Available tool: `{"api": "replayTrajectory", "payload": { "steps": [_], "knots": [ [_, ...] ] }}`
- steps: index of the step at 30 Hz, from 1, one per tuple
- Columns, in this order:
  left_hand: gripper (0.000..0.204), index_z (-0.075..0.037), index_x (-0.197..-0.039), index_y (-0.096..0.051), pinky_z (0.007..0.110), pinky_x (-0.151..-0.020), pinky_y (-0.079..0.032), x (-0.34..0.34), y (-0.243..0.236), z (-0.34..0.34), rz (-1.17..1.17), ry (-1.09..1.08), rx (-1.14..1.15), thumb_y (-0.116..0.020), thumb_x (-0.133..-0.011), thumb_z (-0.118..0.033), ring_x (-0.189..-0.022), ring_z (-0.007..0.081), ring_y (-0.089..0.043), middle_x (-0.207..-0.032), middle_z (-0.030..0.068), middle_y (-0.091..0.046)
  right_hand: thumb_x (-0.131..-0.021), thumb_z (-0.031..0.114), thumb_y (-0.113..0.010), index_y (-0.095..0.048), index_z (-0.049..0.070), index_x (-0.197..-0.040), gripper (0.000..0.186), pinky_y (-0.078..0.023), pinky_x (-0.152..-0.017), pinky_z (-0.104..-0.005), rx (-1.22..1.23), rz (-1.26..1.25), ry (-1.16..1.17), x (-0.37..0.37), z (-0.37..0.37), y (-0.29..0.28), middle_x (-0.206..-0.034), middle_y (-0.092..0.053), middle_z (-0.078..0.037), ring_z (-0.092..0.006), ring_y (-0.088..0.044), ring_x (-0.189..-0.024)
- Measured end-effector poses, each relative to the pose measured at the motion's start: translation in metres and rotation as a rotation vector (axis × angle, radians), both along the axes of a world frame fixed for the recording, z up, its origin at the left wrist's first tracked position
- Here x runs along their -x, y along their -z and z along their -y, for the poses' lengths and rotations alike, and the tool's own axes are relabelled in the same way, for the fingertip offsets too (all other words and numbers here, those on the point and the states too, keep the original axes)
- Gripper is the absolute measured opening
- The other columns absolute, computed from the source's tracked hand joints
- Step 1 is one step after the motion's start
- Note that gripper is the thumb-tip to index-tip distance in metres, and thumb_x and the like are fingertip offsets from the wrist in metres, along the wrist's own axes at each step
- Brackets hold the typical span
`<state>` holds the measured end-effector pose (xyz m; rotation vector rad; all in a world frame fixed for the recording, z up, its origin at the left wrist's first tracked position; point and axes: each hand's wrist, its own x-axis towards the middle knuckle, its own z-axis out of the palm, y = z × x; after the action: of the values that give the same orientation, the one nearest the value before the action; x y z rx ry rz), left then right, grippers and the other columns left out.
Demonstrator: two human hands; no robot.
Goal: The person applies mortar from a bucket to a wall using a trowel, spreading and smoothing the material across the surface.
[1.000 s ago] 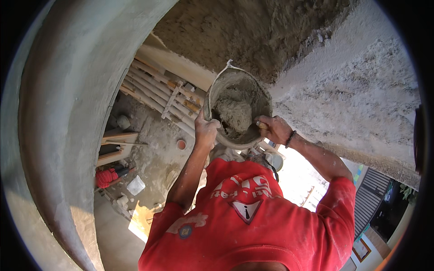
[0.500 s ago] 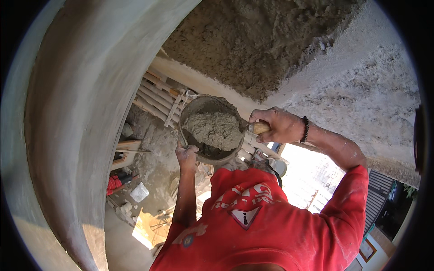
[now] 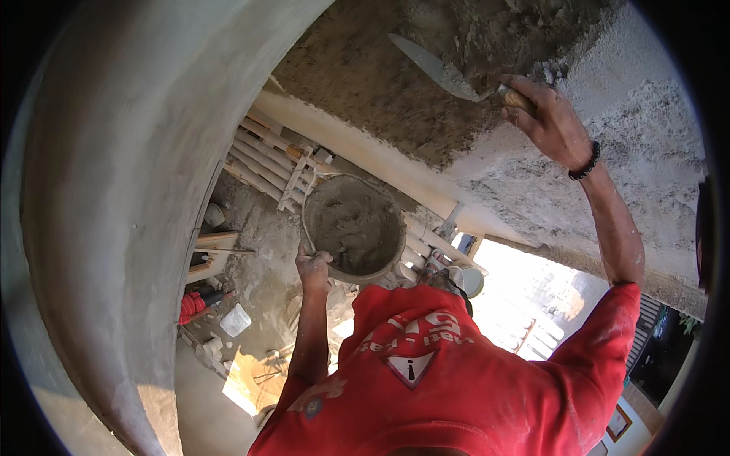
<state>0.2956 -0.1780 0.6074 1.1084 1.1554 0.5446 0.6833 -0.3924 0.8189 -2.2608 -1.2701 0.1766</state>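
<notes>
My left hand point(image 3: 313, 271) grips the near-left rim of a round bucket point(image 3: 393, 209), its thumb over the edge. Grey wet mortar point(image 3: 353, 224) lies inside the bucket. Raised at the upper right, my right hand point(image 3: 553, 128) is closed around the wooden handle of a pointed trowel point(image 3: 432, 67). The trowel's blade points to the upper left, over dark wet plaster point(image 3: 357, 91) on the wall surface; whether it touches the plaster I cannot tell. Some mortar clings to the blade near the handle.
A smooth curved wall point(image 3: 114, 213) rises on the left. Rough pale wall point(image 3: 608, 129) lies right of the wet plaster. Below are wooden poles point(image 3: 255, 163), a pail point(image 3: 473, 283), a white sack-like object point(image 3: 236, 321) and a person in red point(image 3: 192, 307).
My right hand has lifted the trowel from the bucket up and right to the plastered wall. The mortar heap in the bucket is lower. My left hand keeps its grip on the rim.
</notes>
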Motion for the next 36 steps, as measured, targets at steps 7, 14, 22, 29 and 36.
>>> {"api": "replayTrajectory", "payload": {
  "steps": [7,14,22,29,36],
  "knots": [
    [0.062,0.003,-0.123,-0.052,0.026,-0.071,-0.047,-0.047,0.004,0.015,0.172,0.167,-0.092,-0.051,-0.06,0.009,-0.076,0.015,-0.057,-0.099,0.0055,-0.062,-0.081,0.011,-0.057,-0.057,0.002,-0.112,0.032,-0.05,-0.071,-0.0454,0.441,-0.115,-0.249,0.08,0.009,0.109,-0.084,-0.063,-0.021,-0.034,-0.064,-0.081],
    [0.061,0.004,-0.122,-0.05,0.027,-0.087,-0.045,-0.088,-0.038,0.029,0.2,0.34,-0.034,-0.047,-0.061,0.012,-0.094,0.018,-0.061,-0.108,0.0088,-0.063,-0.082,0.013,-0.053,-0.058,0.002,-0.112,0.033,-0.05,-0.074,-0.0429,0.603,0.408,-0.328,0.101,-0.011,0.158,-0.087,-0.065,-0.016,-0.0306,-0.064,-0.083],
    [0.056,0.005,-0.119,-0.051,0.027,-0.084,-0.046,-0.107,-0.055,0.033,0.205,0.412,0.029,-0.047,-0.063,0.009,-0.089,0.0165,-0.06,-0.104,0.009,-0.063,-0.084,0.015,-0.049,-0.05,0.004,-0.127,0.044,-0.049,-0.081,-0.0419,0.531,0.25,-0.407,0.12,0.031,0.166,-0.102,-0.062,-0.021,-0.0337,-0.062,-0.093],
    [0.057,0.006,-0.122,-0.051,0.024,-0.083,-0.045,-0.107,-0.054,0.041,0.18,0.467,-0.093,-0.046,-0.065,0.007,-0.089,0.0135,-0.058,-0.103,0.0077,-0.062,-0.087,0.018,-0.051,-0.053,0.005,-0.121,0.037,-0.05,-0.075,-0.0396,0.627,0.505,-0.167,0.101,0.036,0.122,-0.093,-0.061,-0.017,-0.0317,-0.062,-0.087],
    [0.056,0.005,-0.121,-0.052,0.024,-0.084,-0.044,-0.11,-0.054,0.04,0.098,0.408,-0.08,-0.046,-0.066,0.008,-0.088,0.0132,-0.057,-0.102,0.007,-0.063,-0.081,0.017,-0.056,-0.059,0.004,-0.105,0.027,-0.052,-0.074,-0.0459,0.675,-0.132,-0.223,0.116,0.018,0.155,-0.082,-0.066,-0.021,-0.0369,-0.065,-0.085]
  ]
}}
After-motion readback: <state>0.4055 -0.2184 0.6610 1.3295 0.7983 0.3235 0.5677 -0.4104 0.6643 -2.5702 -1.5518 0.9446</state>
